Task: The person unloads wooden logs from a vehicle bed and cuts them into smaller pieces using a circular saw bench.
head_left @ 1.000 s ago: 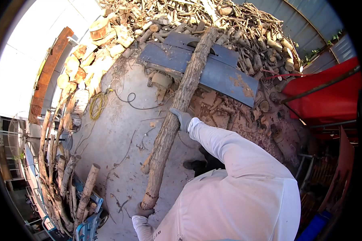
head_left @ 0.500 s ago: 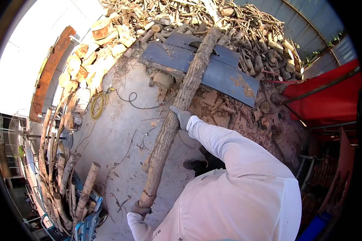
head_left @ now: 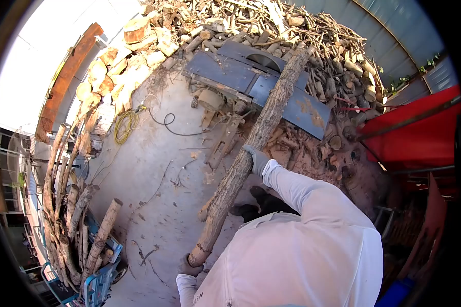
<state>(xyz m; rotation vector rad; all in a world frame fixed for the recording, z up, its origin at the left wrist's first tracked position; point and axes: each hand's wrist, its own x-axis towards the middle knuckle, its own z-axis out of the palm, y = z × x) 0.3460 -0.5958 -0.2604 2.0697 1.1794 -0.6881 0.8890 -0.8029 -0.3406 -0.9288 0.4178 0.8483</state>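
Note:
A long bark-covered log (head_left: 235,176) runs diagonally from low in the view up to the saw table. Its far part lies across the right side of the blue-grey metal saw table (head_left: 217,69); whether it touches the top I cannot tell. A round saw blade (head_left: 264,60) stands up through the table just left of the log. My gloved right hand (head_left: 258,159) is closed round the log near its middle. At the near cut end, my gloved left hand (head_left: 188,266) grips the log. A short branch stub (head_left: 206,210) sticks out on its left side.
Behind the table rises a large firewood pile (head_left: 343,66). Thick cut rounds (head_left: 137,30) are stacked at left. A blue cart (head_left: 100,289) holds upright poles (head_left: 105,230). A yellow cable coil (head_left: 125,127) lies on the concrete. Red sheeting (head_left: 415,135) hangs at right.
Both hands and the log have shifted right in the view. The log's far end has moved right across the table, leaving more of the blade visible. Both hands keep their hold.

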